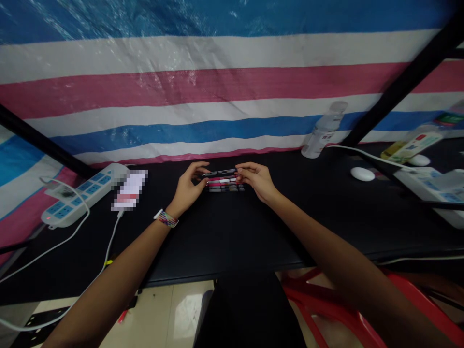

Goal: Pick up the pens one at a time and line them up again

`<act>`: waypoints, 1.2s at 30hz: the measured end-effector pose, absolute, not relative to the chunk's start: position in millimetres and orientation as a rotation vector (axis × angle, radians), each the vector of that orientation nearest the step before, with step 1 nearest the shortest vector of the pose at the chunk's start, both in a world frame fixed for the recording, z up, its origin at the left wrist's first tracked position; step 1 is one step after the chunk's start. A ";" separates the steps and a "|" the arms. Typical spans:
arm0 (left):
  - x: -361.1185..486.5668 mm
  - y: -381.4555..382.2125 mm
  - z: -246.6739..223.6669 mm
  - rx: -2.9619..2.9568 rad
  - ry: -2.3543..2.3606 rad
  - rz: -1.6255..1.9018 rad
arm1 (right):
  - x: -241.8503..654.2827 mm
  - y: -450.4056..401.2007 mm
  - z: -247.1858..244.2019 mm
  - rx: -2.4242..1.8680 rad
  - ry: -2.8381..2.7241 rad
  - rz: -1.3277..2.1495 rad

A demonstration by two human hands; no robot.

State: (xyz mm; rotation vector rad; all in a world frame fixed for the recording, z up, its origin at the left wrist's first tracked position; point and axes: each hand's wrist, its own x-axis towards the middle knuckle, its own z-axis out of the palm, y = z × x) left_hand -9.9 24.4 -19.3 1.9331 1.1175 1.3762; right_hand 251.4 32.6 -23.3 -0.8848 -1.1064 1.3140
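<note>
A dark pen (219, 173) is stretched sideways between my two hands, raised a little over the black tabletop. My left hand (188, 187) pinches its left end between thumb and fingers; a multicoloured woven band is on that wrist. At the other end, the fingertips of my right hand (258, 181) are closed on the pen. Just under and in front of it, several more pens (224, 189) lie side by side in a row, some dark, one pinkish-red and white. My fingers and the raised pen partly cover them.
On the left lie a white power strip (78, 195) and a blurred-out phone (130, 189) on a charging cable. A clear bottle (324, 133), a white mouse (362, 174), a tilted bottle (416, 140) and another power strip (427, 191) are on the right. Striped sheeting (203, 87) backs the table (232, 237).
</note>
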 end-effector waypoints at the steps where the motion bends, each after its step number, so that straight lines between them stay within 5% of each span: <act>1: -9.6 24.0 -19.1 1.940 1.131 1.385 | 251.3 32.7 -23.6 -0.885 -1.107 1.313; 27: -11.5 22.5 -15.5 1.954 1.251 1.429 | 249.8 31.1 -20.1 -0.877 -1.129 1.313; 36: -7.7 22.6 -15.7 1.785 1.201 1.467 | 253.7 24.0 -3.0 -0.694 -0.786 1.902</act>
